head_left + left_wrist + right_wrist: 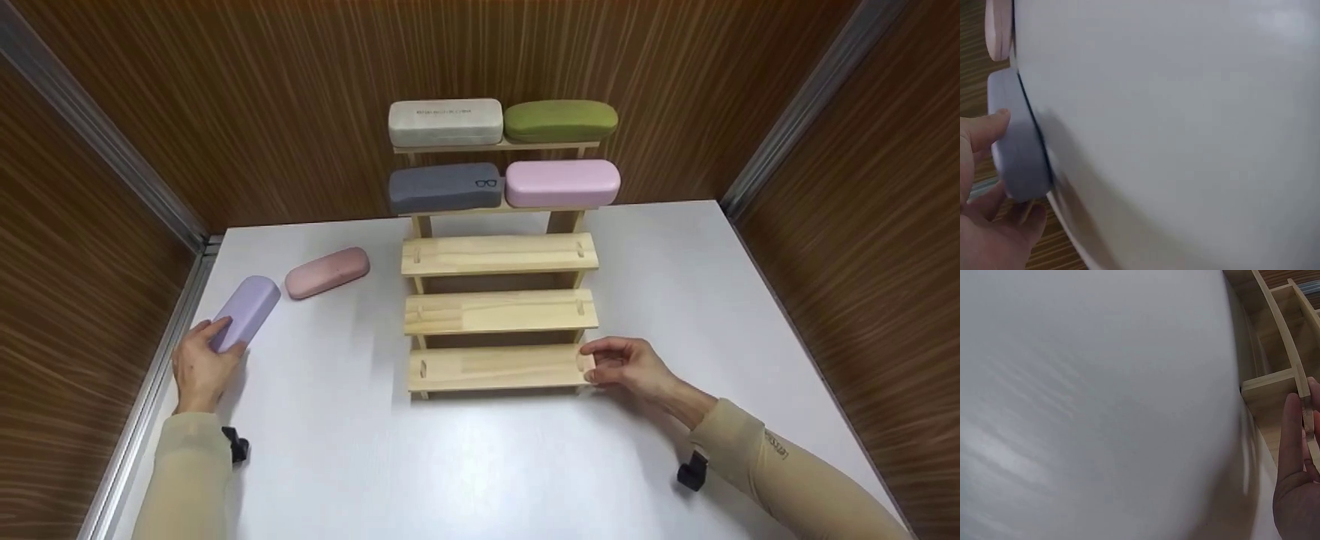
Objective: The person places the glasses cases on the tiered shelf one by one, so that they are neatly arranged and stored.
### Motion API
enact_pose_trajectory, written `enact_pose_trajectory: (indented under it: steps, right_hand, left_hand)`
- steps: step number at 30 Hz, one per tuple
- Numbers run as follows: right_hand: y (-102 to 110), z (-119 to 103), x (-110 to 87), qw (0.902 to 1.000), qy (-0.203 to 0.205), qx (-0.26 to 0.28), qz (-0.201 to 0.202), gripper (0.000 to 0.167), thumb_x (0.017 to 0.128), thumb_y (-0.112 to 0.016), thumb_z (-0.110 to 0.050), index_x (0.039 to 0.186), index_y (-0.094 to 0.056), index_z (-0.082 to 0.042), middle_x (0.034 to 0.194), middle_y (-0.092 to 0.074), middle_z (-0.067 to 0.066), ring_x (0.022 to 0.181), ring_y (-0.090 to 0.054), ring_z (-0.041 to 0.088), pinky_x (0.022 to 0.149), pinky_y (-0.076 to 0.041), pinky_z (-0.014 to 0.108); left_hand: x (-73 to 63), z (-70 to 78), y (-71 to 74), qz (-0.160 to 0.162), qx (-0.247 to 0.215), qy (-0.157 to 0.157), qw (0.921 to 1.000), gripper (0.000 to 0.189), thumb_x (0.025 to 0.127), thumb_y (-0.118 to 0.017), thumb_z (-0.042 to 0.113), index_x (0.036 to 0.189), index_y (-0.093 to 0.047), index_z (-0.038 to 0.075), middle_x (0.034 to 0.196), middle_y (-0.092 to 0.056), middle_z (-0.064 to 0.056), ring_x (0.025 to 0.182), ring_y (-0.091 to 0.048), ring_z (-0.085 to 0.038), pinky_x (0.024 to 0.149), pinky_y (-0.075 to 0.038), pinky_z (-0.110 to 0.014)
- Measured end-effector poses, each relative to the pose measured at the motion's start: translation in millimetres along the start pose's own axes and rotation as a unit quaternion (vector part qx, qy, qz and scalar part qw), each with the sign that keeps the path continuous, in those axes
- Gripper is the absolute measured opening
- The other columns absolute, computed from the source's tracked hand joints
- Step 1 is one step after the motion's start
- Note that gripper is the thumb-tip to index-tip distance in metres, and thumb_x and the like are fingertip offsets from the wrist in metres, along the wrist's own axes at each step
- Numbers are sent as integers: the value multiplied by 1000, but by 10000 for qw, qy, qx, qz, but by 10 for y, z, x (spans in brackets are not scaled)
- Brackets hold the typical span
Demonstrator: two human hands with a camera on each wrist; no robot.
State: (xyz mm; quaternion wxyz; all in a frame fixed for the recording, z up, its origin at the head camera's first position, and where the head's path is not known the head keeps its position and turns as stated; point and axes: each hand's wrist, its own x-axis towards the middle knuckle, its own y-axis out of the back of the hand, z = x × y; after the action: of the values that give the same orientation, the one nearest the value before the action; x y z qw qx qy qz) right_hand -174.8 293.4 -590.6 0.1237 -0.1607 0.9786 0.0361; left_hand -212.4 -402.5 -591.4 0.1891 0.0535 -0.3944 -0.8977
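While the right hand (626,365) pinches the right end of the lowest shelf (502,367), the head view shows the left hand (204,366) gripping the near end of the lavender case (249,309), near the left edge of the white table (480,465). An uneven pull could skew the wooden rack (499,255) and tip the blue-grey case (444,187) or pink case (562,184) off its tier. Open tabletop separates lavender case and rack; a rose case (328,273) takes some of it.

From the left wrist, thumb and fingers straddle the case; a loose hold beside that edge might let it slip away.

From the right wrist, the frame crops the pinching fingers, so their firmness is hard to judge; wide tabletop stretches alongside.
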Motion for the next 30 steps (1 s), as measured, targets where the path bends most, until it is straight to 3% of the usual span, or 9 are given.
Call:
enact_pose_trajectory:
  steps: [6,12,18,30]
  right_hand:
    - [0,-4,-13,10000,5,-4,3,48,90,-82,11,136,-68,16,97,-75,-5,86,-77,5,79,-71,24]
    - [8,-2,-16,10000,-24,67,-24,49,90,-82,11,137,-67,17,94,-72,-5,85,-77,4,79,-72,25]
    - [11,8,-10,9999,7,134,-27,46,89,-81,13,134,-70,14,94,-74,-5,85,-78,4,79,-72,25]
    - [3,7,-19,9999,26,169,-25,46,90,-80,13,135,-70,13,96,-77,-6,87,-79,5,79,-72,26]
  left_hand:
    - [41,8,-42,73,-192,338,9992,63,97,-80,9,157,-63,4,163,-59,-29,150,-56,-57,128,-43,-72]
    - [58,19,-27,-78,-106,583,9982,67,98,-79,13,162,-59,8,166,-56,-28,152,-53,-58,129,-42,-72]
    - [63,23,-10,-162,-27,650,9978,68,99,-78,14,163,-57,8,166,-54,-30,151,-51,-60,128,-40,-74]
    - [69,11,-25,-151,-47,587,9982,65,102,-71,18,164,-55,7,167,-55,-28,151,-54,-56,127,-42,-66]
